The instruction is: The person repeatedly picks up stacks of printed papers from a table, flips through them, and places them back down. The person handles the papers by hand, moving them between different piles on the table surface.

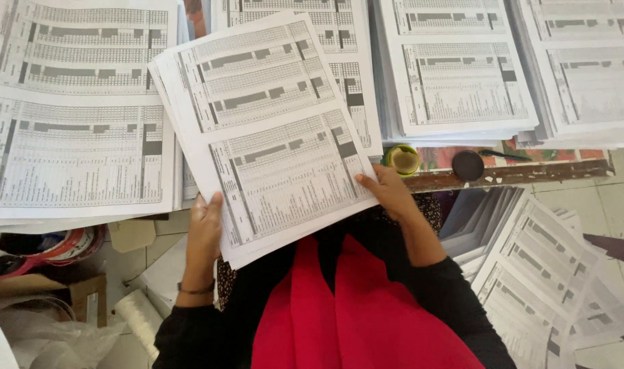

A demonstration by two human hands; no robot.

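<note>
Head view, looking down. Both hands hold 1 thin sheaf of white printed sheets with grey tables point(267, 130), tilted, lifted over the near edge of the worktable point(530, 172). Left hand point(204, 232) grips the sheaf's near-left corner, thumb on top and fingers hidden under the paper, so closed on it. Right hand point(388, 191) clamps the near-right edge, thumb pressed on the top sheet, fingers curled below; also closed on the sheaf.

Sheaf lies directly ahead of both hands, stretching away from the body. Long axis runs from the near edge toward the far-left side of the table, rotated slightly anticlockwise against the stacks beneath. Its far short edge points to the far side; near short edge sits over the lap. Both hands are at the near end, neither clearly nearer; left is a bit lower in frame.

Under and around it: 4 flat stacks of the same white printed sheets. Big left stack point(76, 109) at the table's left side, middle stack point(339, 41) partly covered by the sheaf, right stack point(459, 75), far-right stack point(585, 75) at the right corner. Small round green-rimmed pot point(402, 160) and dark round lid point(467, 165) sit at the near edge, just beside the right hand. More loose printed sheets point(551, 273) fan out low at right, off the table. Roll of red tape point(66, 246) low left.
</note>
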